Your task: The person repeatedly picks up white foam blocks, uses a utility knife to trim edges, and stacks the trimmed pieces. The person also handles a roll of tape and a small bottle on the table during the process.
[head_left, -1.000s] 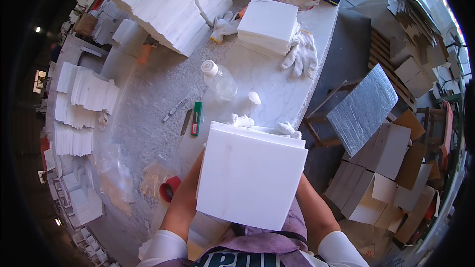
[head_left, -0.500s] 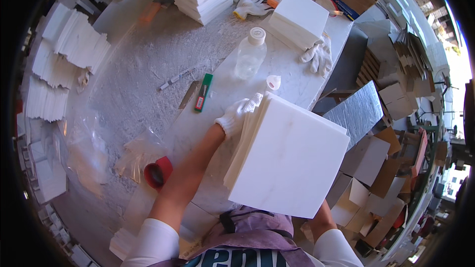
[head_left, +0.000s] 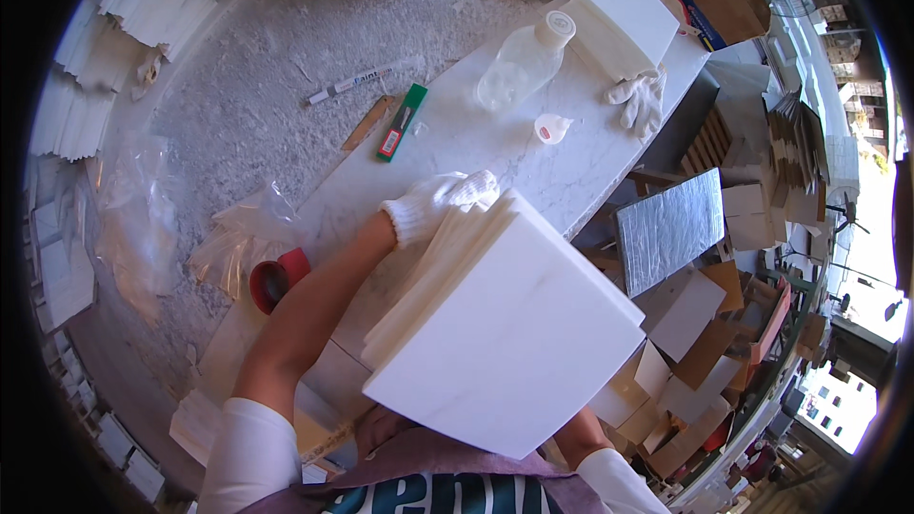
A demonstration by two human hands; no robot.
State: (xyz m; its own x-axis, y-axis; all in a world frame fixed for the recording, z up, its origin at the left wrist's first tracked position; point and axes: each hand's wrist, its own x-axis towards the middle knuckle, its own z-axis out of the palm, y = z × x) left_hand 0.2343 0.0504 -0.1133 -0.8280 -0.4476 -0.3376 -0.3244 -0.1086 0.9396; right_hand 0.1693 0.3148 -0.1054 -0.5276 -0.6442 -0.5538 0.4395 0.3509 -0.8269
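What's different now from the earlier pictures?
The stack turned clockwise and seems farther from the bottle. The left hand, mostly hidden at first, now shows at the stack's upper left; the right hand's fingertips went out of sight. No letting go shows. The bottle and green box stayed put; the view swung.

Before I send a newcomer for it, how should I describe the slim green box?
Start at the pale veined slab beyond the gloved left hand. By the slab's left edge, between a brown strip and the clear bottle, lies the slim box. Unlike either, it is green, with a red-and-white label.
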